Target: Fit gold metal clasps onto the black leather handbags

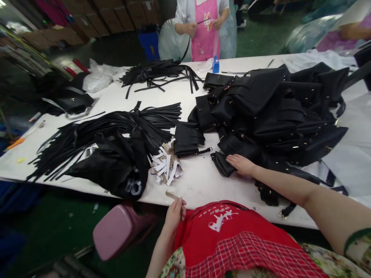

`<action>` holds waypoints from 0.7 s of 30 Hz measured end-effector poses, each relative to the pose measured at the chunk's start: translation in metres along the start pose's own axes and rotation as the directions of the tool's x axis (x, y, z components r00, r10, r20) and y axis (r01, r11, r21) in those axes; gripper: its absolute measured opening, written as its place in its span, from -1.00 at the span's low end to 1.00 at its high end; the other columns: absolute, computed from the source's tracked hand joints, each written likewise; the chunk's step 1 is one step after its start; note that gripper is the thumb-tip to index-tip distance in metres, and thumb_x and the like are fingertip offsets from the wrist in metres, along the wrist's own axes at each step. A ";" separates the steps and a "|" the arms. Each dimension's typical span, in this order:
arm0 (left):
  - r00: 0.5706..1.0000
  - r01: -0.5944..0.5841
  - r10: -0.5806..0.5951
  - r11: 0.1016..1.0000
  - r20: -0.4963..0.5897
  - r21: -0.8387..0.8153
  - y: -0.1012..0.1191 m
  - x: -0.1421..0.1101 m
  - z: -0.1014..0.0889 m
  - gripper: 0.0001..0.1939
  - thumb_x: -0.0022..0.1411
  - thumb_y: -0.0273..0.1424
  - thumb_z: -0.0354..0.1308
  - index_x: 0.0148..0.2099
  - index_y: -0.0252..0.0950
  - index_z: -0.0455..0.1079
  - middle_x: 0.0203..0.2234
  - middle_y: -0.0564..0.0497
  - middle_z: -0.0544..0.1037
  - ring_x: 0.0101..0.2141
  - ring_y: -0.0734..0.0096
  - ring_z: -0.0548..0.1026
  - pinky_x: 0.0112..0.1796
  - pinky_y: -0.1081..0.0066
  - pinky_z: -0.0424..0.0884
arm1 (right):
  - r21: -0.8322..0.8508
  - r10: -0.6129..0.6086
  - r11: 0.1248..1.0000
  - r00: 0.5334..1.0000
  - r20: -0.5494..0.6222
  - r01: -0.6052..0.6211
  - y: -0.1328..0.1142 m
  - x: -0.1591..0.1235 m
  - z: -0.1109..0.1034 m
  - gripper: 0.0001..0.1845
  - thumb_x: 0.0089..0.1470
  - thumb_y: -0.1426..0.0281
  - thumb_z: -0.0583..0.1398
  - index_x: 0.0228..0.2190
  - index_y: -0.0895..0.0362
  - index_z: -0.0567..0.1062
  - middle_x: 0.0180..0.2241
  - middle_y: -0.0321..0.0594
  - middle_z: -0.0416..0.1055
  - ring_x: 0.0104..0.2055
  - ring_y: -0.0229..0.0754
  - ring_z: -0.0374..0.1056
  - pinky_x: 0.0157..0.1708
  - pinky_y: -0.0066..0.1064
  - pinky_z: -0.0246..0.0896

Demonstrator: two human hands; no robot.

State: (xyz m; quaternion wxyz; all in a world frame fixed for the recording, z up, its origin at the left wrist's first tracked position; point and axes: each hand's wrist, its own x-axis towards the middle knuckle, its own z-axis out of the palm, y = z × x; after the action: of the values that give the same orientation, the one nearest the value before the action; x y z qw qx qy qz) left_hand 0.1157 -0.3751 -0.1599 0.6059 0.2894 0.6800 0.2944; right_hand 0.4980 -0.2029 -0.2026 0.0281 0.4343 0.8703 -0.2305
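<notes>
**Tan strip (171,195) in one hand, black pouch (222,163) under the other**

The left hand (175,212) has curled fingers that pinch the tan strip by the table's (199,187) near edge. The right hand (241,164) lies on the black pouch, fingers out straight. The pouch is at the front of a big pile of black bags (269,104).

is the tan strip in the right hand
No, the left hand holds the strip, while the right hand touches a black item.
</notes>
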 end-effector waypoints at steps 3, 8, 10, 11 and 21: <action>1.000 -0.009 0.009 1.000 0.007 0.010 0.014 0.008 -0.001 -0.46 0.07 0.16 0.05 -0.35 -0.27 0.27 -0.75 0.21 0.29 -0.77 0.60 0.16 -0.71 0.54 -0.03 | 0.018 0.068 0.997 0.998 0.000 -0.068 -0.013 0.012 -0.007 -0.70 0.03 0.50 0.18 -0.15 0.30 0.52 -0.06 0.14 0.50 0.08 0.10 0.37 0.15 -0.13 0.12; 0.990 -0.073 0.066 0.996 0.125 0.056 0.054 0.033 -0.006 -0.48 0.07 0.11 0.09 -0.28 -0.29 0.29 -0.71 0.24 0.26 -0.74 0.62 0.15 -0.70 0.55 0.00 | 0.076 0.248 0.968 0.962 -0.116 -0.240 -0.052 0.038 -0.056 -0.55 0.28 0.14 0.04 -0.26 0.25 0.53 -0.28 0.04 0.55 -0.12 0.07 0.46 -0.03 -0.19 0.26; 0.980 -0.108 0.092 0.991 0.177 0.083 0.074 0.045 -0.007 -0.48 0.09 0.13 0.06 -0.33 -0.27 0.26 -0.72 0.25 0.20 -0.76 0.61 0.13 -0.70 0.55 -0.01 | 0.128 0.296 0.952 0.942 -0.156 -0.277 -0.065 0.040 -0.083 -0.44 0.28 0.02 -0.01 -0.18 0.23 0.52 -0.26 -0.04 0.55 -0.14 0.03 0.47 -0.06 -0.23 0.28; 0.973 -0.130 0.108 0.987 0.203 0.097 0.084 0.050 -0.007 -0.48 0.10 0.14 0.04 -0.37 -0.26 0.23 -0.73 0.25 0.18 -0.76 0.61 0.13 -0.69 0.54 0.00 | 0.157 0.311 0.945 0.936 -0.164 -0.287 -0.072 0.038 -0.095 -0.40 0.27 -0.02 -0.02 -0.17 0.22 0.53 -0.26 -0.09 0.56 -0.16 0.01 0.48 -0.09 -0.27 0.30; 0.702 -0.694 0.568 0.680 0.428 0.236 0.204 0.039 0.016 -0.68 0.40 -0.25 -0.09 -0.09 -0.28 0.44 -0.48 0.04 0.39 -0.42 0.41 0.37 -0.36 0.42 0.26 | 0.351 0.381 0.840 0.910 0.162 -0.414 -0.142 0.003 -0.175 -0.27 0.13 -0.15 0.00 -0.41 0.26 0.57 -0.48 -0.21 0.50 -0.43 -0.13 0.44 -0.37 -0.40 0.26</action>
State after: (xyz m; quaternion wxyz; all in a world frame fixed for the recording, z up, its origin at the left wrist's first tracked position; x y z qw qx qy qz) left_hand 0.1350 -0.2110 -0.0339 0.4980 0.6641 0.4708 0.2990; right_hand 0.4137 -0.1994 0.0061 0.0287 0.5922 0.6982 -0.4011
